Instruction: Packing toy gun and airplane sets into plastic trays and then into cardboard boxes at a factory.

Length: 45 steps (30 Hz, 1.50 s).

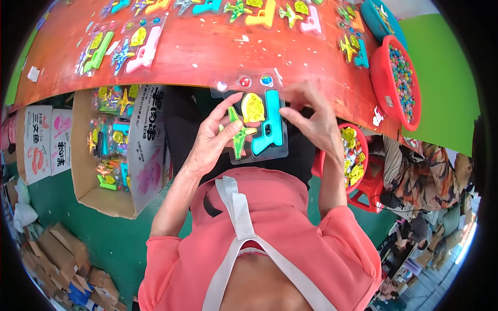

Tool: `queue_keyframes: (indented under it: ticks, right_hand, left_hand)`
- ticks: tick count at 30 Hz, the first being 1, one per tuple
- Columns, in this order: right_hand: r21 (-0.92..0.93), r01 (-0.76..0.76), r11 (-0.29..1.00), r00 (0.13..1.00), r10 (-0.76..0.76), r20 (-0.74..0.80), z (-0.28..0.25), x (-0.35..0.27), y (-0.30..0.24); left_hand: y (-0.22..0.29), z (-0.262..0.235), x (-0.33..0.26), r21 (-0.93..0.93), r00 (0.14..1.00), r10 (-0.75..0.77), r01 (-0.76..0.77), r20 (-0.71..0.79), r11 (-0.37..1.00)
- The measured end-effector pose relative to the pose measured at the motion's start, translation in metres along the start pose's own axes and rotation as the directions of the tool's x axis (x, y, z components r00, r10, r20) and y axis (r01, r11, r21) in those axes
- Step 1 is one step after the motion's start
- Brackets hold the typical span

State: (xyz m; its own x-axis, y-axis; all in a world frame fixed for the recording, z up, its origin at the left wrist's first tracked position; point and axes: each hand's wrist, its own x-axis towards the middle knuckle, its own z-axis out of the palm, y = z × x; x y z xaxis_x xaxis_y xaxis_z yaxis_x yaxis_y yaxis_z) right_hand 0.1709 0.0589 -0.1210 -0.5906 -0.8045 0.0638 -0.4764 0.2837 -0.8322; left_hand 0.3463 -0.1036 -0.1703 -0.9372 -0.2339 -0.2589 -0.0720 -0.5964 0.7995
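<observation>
In front of my lap is a clear plastic blister tray (271, 154). It carries a green-yellow toy plane (240, 136), a yellow patterned round piece (253, 108), a turquoise toy gun (272, 124) and small bouncy balls (245, 81) along the far end. My left hand (218, 133) is closed on the tray's left side, its thumb lying over the plane. Beside the tray's right edge, my right hand (310, 115) has its thumb and fingers apart. The thumb tip is next to the toy gun; whether it touches is hard to tell.
Filled trays (140, 49) lie on the red table (197, 52). At its right stands a red basin (386, 98) of small balls beside a blue one (369, 23). A red tub (363, 176) holds yellow pieces. An open carton (106, 202) of packed toys stands left.
</observation>
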Motion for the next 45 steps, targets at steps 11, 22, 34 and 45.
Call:
queue_keyframes:
  ticks: [11,22,34,45]
  right_hand:
    - [-0.319,0.464,0.826,0.871,-0.492,-0.007,0.028,0.036,-0.023]
    - [-0.218,0.541,0.813,0.841,-0.519,0.151,0.036,0.047,-0.024]
    - [-0.013,0.361,0.932,0.930,-0.359,0.083,0.042,0.052,-0.012]
    - [-0.009,0.422,0.907,0.862,-0.398,0.314,0.003,0.080,-0.016]
  left_hand:
    - [-0.016,0.017,-0.010,-0.016,0.996,0.018,-0.016,0.093,1.000]
    - [-0.016,0.014,-0.019,0.058,0.995,0.050,-0.055,0.082,0.997]
    - [-0.008,0.015,-0.020,0.007,0.998,0.001,-0.001,0.057,1.000]
    - [-0.003,0.007,-0.021,0.030,0.999,-0.013,0.012,0.033,0.999]
